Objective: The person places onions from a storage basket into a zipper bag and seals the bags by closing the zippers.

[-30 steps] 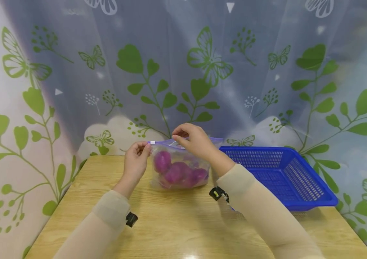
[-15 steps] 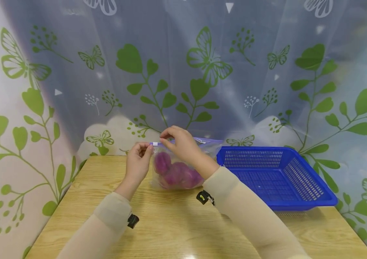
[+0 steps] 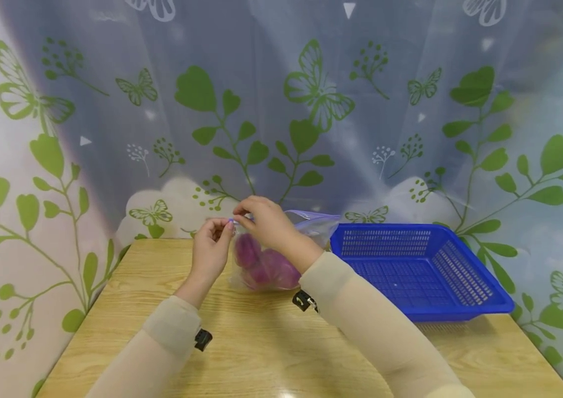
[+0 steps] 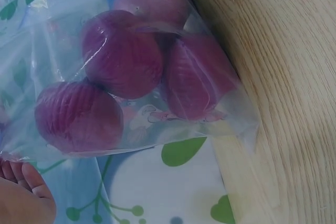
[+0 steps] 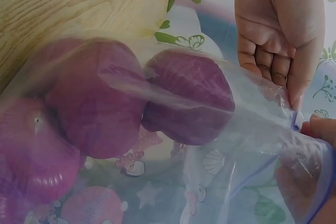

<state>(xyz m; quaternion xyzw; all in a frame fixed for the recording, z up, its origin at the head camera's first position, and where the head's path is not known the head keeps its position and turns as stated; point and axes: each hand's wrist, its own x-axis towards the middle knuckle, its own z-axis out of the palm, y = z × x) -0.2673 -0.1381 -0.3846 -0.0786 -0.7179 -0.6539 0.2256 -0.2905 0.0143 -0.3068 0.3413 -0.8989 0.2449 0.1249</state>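
A clear slider zip bag (image 3: 325, 228) with a purple zip strip stands upright on the table, with several red onions (image 4: 123, 53) inside. My left hand (image 3: 210, 249) pinches the top left corner of the bag. Close beside it, my right hand (image 3: 268, 222) pinches the zip strip near that same corner. The white slider is hidden by the fingers in the head view. Right of my right hand, the two edges of the purple strip stand apart. In the right wrist view, fingertips of the left hand (image 5: 281, 40) meet the strip's end.
A blue plastic basket (image 3: 460, 316) with slotted walls stands right of the bag, with nothing seen in it. Both rest on a light wood table (image 3: 261, 342). Behind hangs a curtain (image 3: 281, 160) printed with leaves and butterflies.
My right hand has moved left along the bag's top toward my left hand, now covering the white slider. The left hand has kept its pinch at the corner.
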